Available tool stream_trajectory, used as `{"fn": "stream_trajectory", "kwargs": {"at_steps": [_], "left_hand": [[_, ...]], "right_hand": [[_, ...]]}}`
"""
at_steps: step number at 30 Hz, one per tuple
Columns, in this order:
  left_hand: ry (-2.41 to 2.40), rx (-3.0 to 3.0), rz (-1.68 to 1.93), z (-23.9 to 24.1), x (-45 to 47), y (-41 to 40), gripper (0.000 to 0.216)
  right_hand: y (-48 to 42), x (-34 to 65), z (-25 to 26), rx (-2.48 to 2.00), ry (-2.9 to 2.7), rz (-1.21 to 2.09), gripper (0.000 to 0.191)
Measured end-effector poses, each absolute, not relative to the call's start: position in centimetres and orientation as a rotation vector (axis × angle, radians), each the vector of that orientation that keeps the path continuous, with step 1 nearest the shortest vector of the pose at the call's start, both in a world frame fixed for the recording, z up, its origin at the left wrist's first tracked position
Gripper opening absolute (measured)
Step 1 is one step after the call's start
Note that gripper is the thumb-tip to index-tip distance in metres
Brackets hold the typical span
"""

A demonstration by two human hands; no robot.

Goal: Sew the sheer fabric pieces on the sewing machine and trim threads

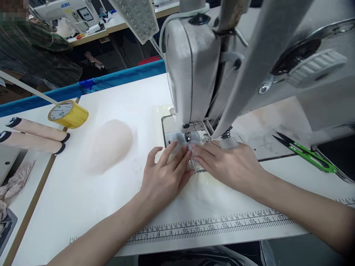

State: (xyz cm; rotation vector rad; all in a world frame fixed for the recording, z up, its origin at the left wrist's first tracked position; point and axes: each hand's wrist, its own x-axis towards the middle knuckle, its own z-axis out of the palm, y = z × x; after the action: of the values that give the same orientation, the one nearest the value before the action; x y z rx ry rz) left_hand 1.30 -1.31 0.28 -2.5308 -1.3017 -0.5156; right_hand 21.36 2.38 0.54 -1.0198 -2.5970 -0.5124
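Note:
A small piece of sheer, whitish fabric (193, 162) lies at the needle of a sewing machine (191, 66), just in front of the presser foot (188, 137). From the left, my left hand (166, 171) grips it between thumb and forefinger, its outer fingers spread over the metal needle plate (170, 127). My right hand (230, 162) pinches the same fabric from the right side, fingertips almost meeting those of the left. The fingers partly cover the fabric, so its full outline is hidden.
Green thread snips (313, 157) lie at right beside a dark flat object (337, 151). A beige sheer oval piece (111, 146), yellow tape roll (68, 113) and two beige rolls (36, 136) are at left. A printed ruler (199, 229) runs along the front edge. Another person (36, 51) is behind.

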Motion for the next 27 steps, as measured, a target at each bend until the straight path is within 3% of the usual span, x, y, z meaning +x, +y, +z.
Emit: {"fn": "stream_trajectory", "kwargs": {"at_steps": [27], "left_hand": [[-1.372, -2.53, -0.47, 0.36, 1.71, -1.17, 0.037]], "right_hand": [[2.88, 21.43, 0.79, -1.13, -2.685, -0.505, 0.029]]}}
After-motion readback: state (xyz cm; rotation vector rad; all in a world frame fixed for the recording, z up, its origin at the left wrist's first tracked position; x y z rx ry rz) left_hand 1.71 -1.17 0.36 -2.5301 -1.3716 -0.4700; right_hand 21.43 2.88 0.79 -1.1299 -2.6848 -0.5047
